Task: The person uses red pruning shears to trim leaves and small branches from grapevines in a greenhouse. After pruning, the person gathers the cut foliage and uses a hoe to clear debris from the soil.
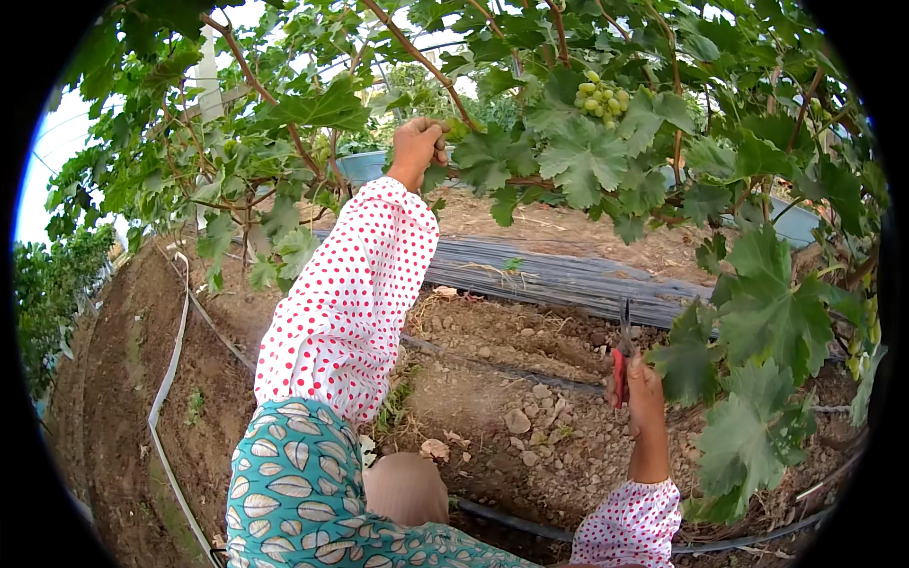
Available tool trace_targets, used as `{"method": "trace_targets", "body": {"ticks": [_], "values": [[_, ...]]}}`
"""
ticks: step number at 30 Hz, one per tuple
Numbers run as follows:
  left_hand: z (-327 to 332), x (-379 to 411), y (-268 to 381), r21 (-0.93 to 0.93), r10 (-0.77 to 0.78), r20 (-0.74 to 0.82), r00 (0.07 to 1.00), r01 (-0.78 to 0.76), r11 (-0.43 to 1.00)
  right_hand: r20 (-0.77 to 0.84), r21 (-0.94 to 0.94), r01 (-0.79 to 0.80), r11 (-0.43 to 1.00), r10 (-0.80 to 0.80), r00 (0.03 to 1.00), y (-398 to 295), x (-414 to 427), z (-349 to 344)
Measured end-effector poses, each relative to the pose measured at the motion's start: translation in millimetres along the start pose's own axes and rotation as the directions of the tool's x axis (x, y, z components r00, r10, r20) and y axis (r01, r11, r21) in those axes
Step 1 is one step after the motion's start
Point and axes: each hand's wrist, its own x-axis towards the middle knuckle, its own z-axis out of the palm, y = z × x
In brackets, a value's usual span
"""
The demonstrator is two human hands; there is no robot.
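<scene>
My left hand [417, 153] is raised among the grapevine leaves, its fingers curled beside a slanting brown cane [426, 60]. Some yellow-green growth [460, 130] shows just past the fingertips; whether the fingers grip anything is hidden. Lower right, my right hand [645, 397] holds red-handled pruning shears [620, 376] with the blades pointing up. To the right of my left hand and higher, a bunch of green grapes [601, 99] hangs between broad vine leaves [586, 160]. Large leaves [685, 355] also hang close beside my right hand.
Dark plastic film [540, 273] runs across the soil beneath the vine. A pale flat hose [170, 376] lies on the left and a black pipe [511, 522] near the bottom. Light-blue containers [363, 167] stand behind the foliage. Stones [518, 422] dot the ground.
</scene>
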Motion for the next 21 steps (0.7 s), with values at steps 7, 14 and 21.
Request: {"method": "trace_targets", "body": {"ticks": [7,14,21], "values": [[80,-157,-31,0.14,-0.08,0.656,0.751,-0.016,0.99,-0.05,0.059,0.006,0.998,-0.003,0.999,-9,-3,36],[177,-325,-72,-0.299,-0.01,0.576,0.817,0.223,0.928,-0.256,-0.196,0.209,0.958,-0.256,0.932,7,-4,59],[162,-303,-49,-0.05,0.033,0.681,0.731,0.001,0.999,-0.187,-0.18,0.185,0.966,-0.219,0.958,-6,-13,56]]}}
